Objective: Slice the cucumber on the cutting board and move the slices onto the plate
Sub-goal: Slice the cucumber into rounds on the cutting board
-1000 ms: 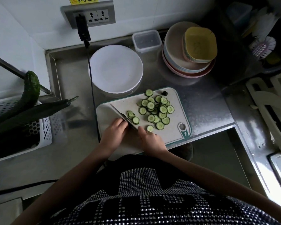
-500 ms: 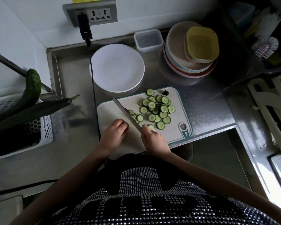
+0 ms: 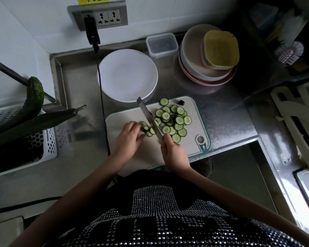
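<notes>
Slices (image 3: 173,120) piled on board (image 3: 193,139); my right hand (image 3: 173,150) grips knife (image 3: 147,114), left hand (image 3: 128,135) pinches last stub (image 3: 146,128); plate (image 3: 127,73) bare.

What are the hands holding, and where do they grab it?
The right hand grips the knife by its handle, hidden in the fist. The left hand holds the last cucumber slices together with its fingertips.

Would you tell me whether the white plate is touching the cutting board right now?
Cannot tell. In the head view the white plate sits just behind the cutting board, and the knife tip crosses the narrow shadowed strip between them.
</notes>
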`<action>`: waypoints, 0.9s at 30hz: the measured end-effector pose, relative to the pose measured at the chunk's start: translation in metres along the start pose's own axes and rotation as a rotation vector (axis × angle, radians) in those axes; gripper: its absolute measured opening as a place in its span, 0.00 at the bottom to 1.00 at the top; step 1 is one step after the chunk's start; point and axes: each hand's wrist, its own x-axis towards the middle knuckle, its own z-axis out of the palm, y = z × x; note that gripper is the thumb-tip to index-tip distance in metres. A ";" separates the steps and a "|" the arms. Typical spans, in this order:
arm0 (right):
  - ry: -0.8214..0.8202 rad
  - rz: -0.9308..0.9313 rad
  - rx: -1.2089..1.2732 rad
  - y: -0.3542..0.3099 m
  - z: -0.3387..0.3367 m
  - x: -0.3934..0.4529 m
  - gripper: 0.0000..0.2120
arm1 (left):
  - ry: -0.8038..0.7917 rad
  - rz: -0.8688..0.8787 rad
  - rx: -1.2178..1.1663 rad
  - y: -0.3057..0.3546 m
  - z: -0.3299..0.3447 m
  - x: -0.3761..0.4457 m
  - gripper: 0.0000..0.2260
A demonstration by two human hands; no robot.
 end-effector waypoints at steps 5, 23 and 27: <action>0.006 0.013 0.001 0.002 -0.001 -0.001 0.06 | -0.072 0.067 0.033 0.006 0.004 0.021 0.14; -0.162 -0.008 -0.001 -0.015 0.007 0.007 0.06 | -0.021 -0.337 -0.256 -0.006 -0.008 -0.012 0.08; -0.201 0.003 -0.017 -0.021 0.007 0.010 0.08 | -0.002 -0.332 -0.236 -0.006 -0.009 -0.013 0.07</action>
